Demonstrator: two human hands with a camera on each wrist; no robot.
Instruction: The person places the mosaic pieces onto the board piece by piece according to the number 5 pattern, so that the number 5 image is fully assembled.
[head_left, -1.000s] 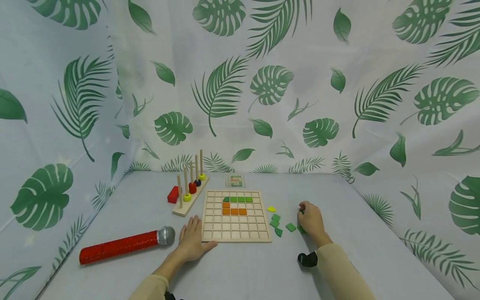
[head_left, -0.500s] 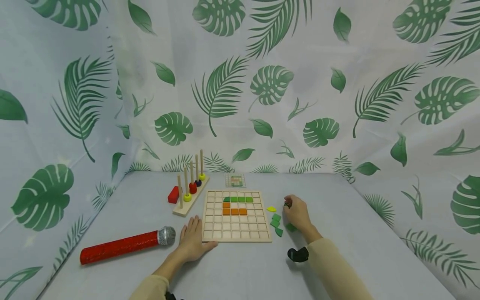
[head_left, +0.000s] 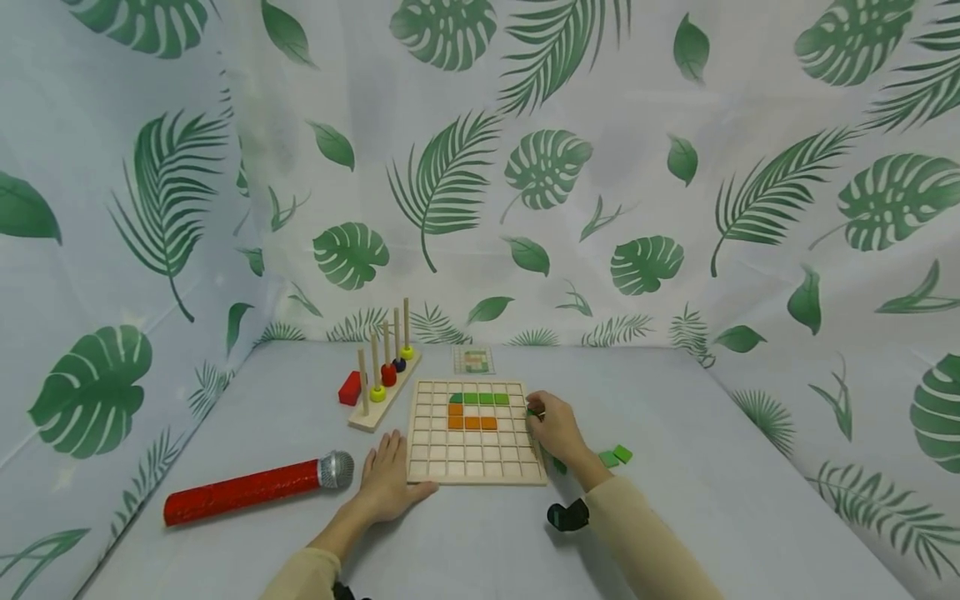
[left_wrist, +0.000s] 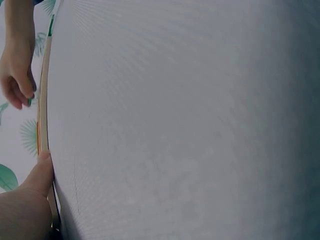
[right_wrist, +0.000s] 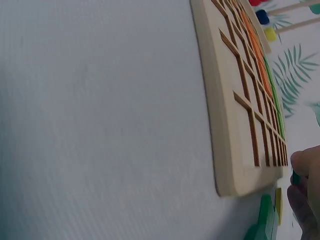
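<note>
A square wooden grid board lies on the table, holding a row of green tiles and several orange tiles. My left hand rests by its lower left corner, fingers spread and straight, thumb along the near edge. At the board's right edge, my right hand pinches a small green tile between thumb and fingers; the left wrist view shows its edge poking out below the fingertips. Green pieces and a yellow piece lie beside the board, mostly behind the right hand in the head view.
Two loose green tiles lie right of the right wrist. Left of the board stand a peg stand with coloured beads and a red block. A red microphone lies at the left; a pattern card is behind the board.
My right hand has moved left from the loose tiles at the right to the board's right edge, carrying the green tile. The left hand has stayed at the board's corner.
</note>
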